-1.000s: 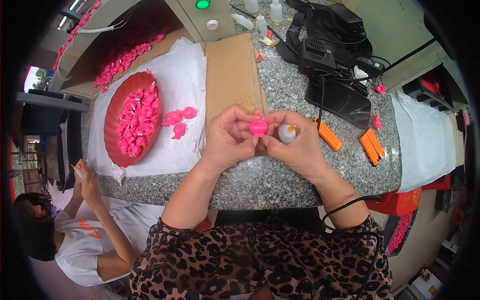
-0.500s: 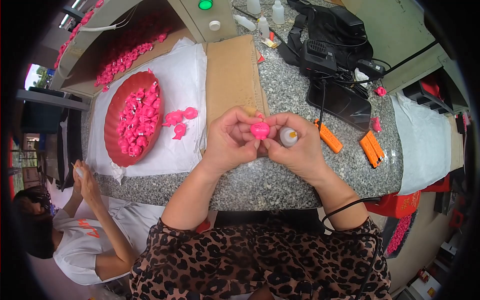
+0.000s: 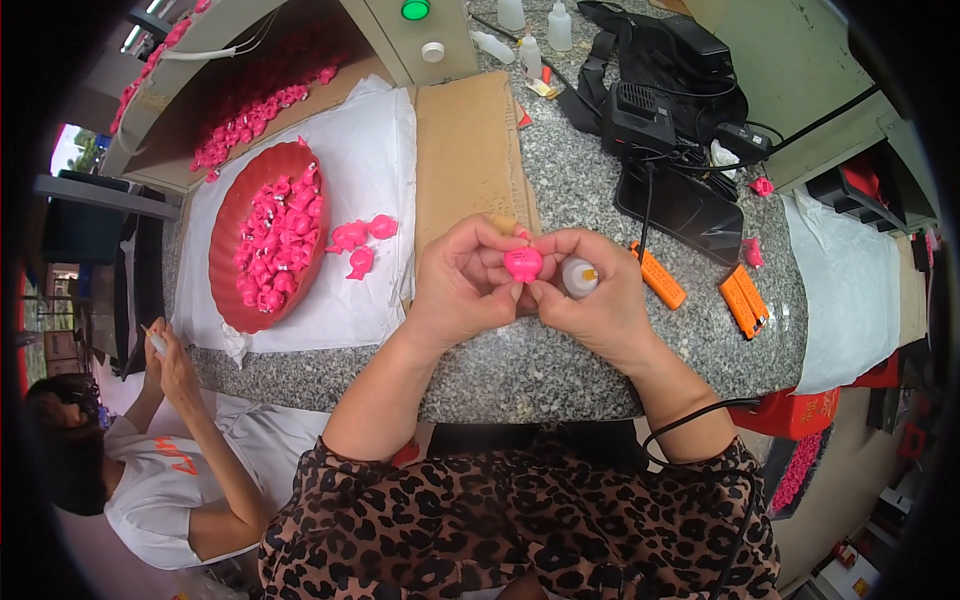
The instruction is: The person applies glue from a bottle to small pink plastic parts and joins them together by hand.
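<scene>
Between the fingertips of both hands is a small rounded pink plastic figure (image 3: 522,264), with dark marks on its upper side. My left hand (image 3: 468,278) pinches it from the left, and a yellowish covering (image 3: 503,222) shows at one fingertip. My right hand (image 3: 592,290) pinches it from the right. Tucked in the right palm is a small white squeeze bottle (image 3: 578,277) with a yellowish tip. Left of my hands, several loose pink figures (image 3: 360,262) lie on white paper (image 3: 375,170), beside a red scalloped bowl (image 3: 222,240) heaped with pink figures (image 3: 275,235).
Brown cardboard (image 3: 465,140) lies beyond my left hand. Orange battery-like packs (image 3: 744,302), a dark phone-like slab (image 3: 680,210) and a black bag with cables (image 3: 690,60) lie to the right. Small bottles (image 3: 559,28) stand at the back. A co-worker (image 3: 190,480) sits at left.
Both hands keep hold of the pink figure, which is turned very slightly. The whole view has shifted a little; nothing else visibly differs.
</scene>
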Demonstrator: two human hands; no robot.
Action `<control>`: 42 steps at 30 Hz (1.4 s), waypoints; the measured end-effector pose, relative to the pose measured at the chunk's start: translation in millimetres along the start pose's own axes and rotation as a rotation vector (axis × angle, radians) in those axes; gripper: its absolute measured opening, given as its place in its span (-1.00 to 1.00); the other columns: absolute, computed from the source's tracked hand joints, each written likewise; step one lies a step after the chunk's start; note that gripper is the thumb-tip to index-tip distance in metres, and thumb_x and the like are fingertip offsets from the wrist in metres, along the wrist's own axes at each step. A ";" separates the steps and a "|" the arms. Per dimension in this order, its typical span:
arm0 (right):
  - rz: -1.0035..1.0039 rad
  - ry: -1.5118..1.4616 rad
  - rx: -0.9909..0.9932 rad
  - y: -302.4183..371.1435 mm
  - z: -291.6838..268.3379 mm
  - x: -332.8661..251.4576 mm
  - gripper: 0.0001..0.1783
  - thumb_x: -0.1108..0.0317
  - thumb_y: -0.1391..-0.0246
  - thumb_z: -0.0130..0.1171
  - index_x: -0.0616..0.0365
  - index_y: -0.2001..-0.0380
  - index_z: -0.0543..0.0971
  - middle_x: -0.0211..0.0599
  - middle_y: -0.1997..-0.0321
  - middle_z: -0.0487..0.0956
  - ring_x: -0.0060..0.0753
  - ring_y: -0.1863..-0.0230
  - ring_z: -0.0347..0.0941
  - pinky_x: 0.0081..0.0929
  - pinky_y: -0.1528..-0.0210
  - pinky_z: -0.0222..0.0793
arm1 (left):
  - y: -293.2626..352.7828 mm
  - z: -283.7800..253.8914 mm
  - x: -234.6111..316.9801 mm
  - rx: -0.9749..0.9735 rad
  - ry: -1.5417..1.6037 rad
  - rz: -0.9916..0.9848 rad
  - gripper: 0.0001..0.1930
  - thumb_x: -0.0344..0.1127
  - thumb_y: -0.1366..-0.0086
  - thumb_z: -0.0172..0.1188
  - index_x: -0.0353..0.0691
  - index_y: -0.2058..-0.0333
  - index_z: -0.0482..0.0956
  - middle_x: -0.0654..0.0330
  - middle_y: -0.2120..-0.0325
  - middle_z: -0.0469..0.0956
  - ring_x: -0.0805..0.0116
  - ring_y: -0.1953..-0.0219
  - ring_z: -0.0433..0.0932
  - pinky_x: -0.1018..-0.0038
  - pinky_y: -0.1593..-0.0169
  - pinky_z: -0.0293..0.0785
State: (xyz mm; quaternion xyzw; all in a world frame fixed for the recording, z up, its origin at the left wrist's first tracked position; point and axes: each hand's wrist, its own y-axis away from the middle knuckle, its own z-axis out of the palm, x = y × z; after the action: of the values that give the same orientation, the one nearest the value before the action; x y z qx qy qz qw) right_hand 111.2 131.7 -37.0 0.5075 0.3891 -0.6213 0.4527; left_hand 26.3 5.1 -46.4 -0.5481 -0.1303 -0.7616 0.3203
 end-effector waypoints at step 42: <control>0.012 -0.001 0.000 0.4 -0.1 -1.8 -0.72 0.48 0.28 0.17 0.28 0.38 0.43 -0.43 0.49 0.48 -0.73 0.45 0.36 -0.76 0.40 0.32 | -1.1 1.1 2.9 -0.028 -0.026 0.002 -0.75 -0.67 0.05 -0.01 -0.31 0.34 0.26 0.11 0.34 0.45 0.40 0.24 0.47 0.53 0.13 0.38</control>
State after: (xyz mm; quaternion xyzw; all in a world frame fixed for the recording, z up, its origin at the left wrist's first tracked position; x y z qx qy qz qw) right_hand 111.7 132.0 -35.3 0.5094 0.3859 -0.6191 0.4564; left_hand 25.9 5.6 -43.2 -0.5624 -0.1233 -0.7559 0.3117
